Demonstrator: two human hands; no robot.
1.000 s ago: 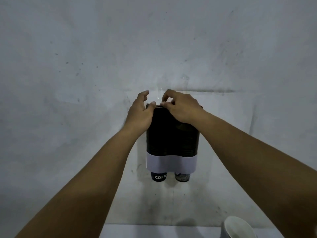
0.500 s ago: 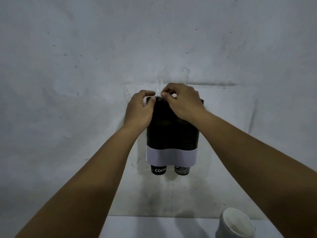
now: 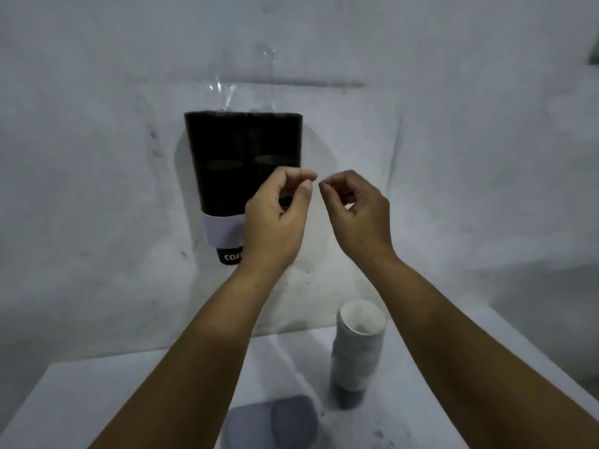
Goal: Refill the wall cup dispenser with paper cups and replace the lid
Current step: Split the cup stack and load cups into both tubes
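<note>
Dispenser (image 3: 243,163), wall-mounted, 10 o'clock: black cup stacks inside, one cup (image 3: 229,256) protruding below. Cup stack (image 3: 356,348) on desk (image 3: 97,393), 5 o'clock. Grey lid (image 3: 272,422), 6 o'clock. Left hand (image 3: 275,218), right hand (image 3: 356,212): loosely curled, empty, before the dispenser.

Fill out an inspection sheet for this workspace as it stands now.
Surface: white table, dusty specks near the right side.
Job's things: dark wall dispenser with white band, a cup bottom poking out below; stack of paper cups upright on the table; grey lid lying flat on the table, off the dispenser.
Clutter: clear plastic film above the dispenser.
Hands: left hand and right hand in front of the wall, fingers curled, holding nothing visible.
Cables: nothing seen.
Surroundings: scuffed grey wall.
</note>
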